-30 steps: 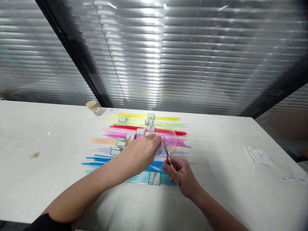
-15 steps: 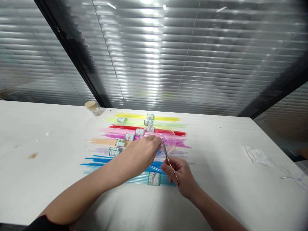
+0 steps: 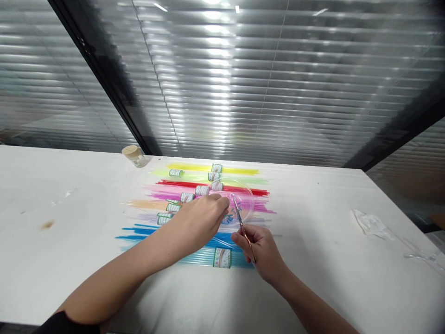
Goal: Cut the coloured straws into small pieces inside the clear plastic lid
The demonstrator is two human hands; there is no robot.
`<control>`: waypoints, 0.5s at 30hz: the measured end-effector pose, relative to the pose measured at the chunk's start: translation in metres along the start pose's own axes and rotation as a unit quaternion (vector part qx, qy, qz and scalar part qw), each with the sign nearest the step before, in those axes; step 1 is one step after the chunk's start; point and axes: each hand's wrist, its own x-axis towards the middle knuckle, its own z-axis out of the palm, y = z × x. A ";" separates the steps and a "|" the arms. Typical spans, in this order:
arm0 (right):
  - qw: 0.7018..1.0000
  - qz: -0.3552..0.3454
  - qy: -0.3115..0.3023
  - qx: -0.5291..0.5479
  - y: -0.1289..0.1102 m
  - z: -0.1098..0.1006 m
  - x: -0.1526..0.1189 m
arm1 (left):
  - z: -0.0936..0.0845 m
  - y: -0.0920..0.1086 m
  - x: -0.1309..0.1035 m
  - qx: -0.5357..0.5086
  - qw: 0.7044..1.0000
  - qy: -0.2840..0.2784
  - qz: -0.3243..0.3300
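My right hand (image 3: 259,248) is wrapped round the handles of a pair of copper-coloured scissors (image 3: 240,223), whose blades point up and away over a round clear dish (image 3: 251,204). Small blue and purple pieces (image 3: 228,218) lie in the dish. My left hand (image 3: 205,215) is closed at the dish's left side, fingertips pinched; anything between them is too small to make out. Beneath both hands lie rows of coloured straws: yellow (image 3: 191,167), red (image 3: 243,189), blue (image 3: 142,229) and light blue (image 3: 201,257), several with paper bands (image 3: 222,258).
On the white table (image 3: 79,260), a jar with a tan lid (image 3: 134,155) leans at the back left. Crumpled white tissue (image 3: 371,225) and clear plastic (image 3: 422,257) lie at the right. Window blinds (image 3: 222,83) stand behind the table.
My left hand has moved slightly left, away from the scissor blades, showing more of the dish's pieces. My right hand and the scissors have shifted slightly left and up.
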 end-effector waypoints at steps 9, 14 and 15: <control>0.998 -0.033 -0.016 0.056 -0.001 0.000 0.000 | 0.000 -0.001 0.000 0.005 1.000 0.014 0.007; 0.998 -0.028 -0.026 0.043 -0.002 0.001 -0.002 | 0.001 -0.001 0.001 0.009 1.000 0.023 0.015; 0.999 -0.026 -0.029 0.038 -0.002 0.001 -0.002 | 0.001 -0.001 0.002 0.007 1.000 0.022 0.012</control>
